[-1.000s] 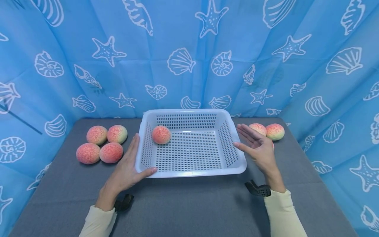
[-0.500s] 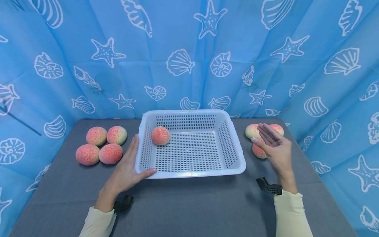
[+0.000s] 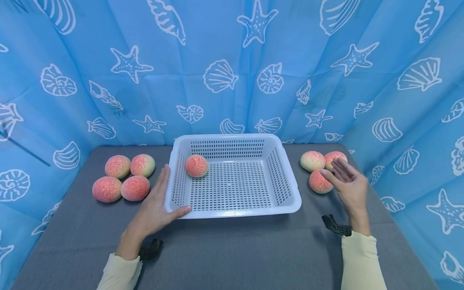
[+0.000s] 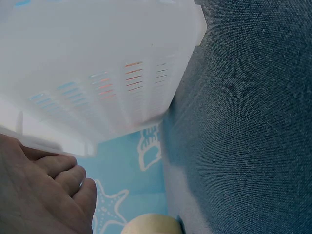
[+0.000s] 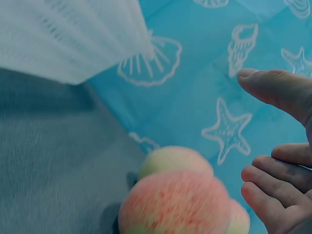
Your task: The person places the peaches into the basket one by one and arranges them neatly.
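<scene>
A white plastic basket (image 3: 232,212) with slotted walls stands mid-table, one peach (image 3: 197,165) inside near its left wall. My left hand (image 3: 154,209) holds the basket's front left corner, thumb on the front rim and fingers along the left side. In the left wrist view, bent fingers (image 4: 68,178) lie under the rim. At the right, my right hand (image 3: 349,185) hovers beside three grouped peaches, palm facing them, holding nothing. The nearest peach (image 3: 320,181) lies by its thumb; the others are the back left peach (image 3: 312,161) and the back right peach (image 3: 335,159), partly hidden behind the fingertips.
Several more peaches (image 3: 135,188) sit clustered left of the basket, close to my left hand. A grey cloth (image 3: 232,253) covers the table. Behind it hangs a blue curtain (image 3: 232,104) with white shells and starfish.
My right hand has moved right, away from the basket's right side and past the three peaches, which show more fully now. The left hand and basket have stayed put.
</scene>
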### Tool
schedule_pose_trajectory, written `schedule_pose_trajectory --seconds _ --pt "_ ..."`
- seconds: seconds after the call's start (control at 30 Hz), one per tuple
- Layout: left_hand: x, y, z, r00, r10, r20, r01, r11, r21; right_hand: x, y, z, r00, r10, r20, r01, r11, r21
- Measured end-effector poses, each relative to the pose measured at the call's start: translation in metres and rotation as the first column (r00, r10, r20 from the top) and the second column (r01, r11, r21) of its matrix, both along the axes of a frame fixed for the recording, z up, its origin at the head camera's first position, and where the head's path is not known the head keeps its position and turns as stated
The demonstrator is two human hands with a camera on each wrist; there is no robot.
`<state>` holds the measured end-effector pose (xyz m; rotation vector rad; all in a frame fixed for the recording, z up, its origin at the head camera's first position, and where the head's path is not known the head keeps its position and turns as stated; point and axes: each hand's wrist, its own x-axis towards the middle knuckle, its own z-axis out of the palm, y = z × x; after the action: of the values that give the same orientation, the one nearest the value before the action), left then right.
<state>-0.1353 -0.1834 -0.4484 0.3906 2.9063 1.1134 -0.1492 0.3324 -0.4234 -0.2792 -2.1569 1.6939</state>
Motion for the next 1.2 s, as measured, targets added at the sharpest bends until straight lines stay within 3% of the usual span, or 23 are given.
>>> schedule_pose_trajectory --seconds 0.23,0.5,0.93,1.2 --pt "0.0 -0.001 -0.001 1.0 0.001 0.009 -0.001 1.0 -0.006 -0.004 0.011 -0.017 0.996 -0.035 0.087 0.024 0.992 0.127" --pt "0.001 0.0 -0.001 1.0 0.002 0.001 -0.002 1.0 -0.003 -0.007 0.018 -0.033 0.989 -0.051 0.139 0.023 0.98 0.198" --pt "0.0 0.0 -0.001 1.0 -0.001 -0.007 0.001 1.0 -0.003 -0.008 0.024 -0.054 0.981 -0.045 0.189 0.001 0.975 0.224" --pt "0.0 0.001 0.0 1.0 -0.003 -0.008 0.003 1.0 0.002 -0.007 0.025 -0.067 0.989 -0.04 0.145 0.01 0.98 0.201"
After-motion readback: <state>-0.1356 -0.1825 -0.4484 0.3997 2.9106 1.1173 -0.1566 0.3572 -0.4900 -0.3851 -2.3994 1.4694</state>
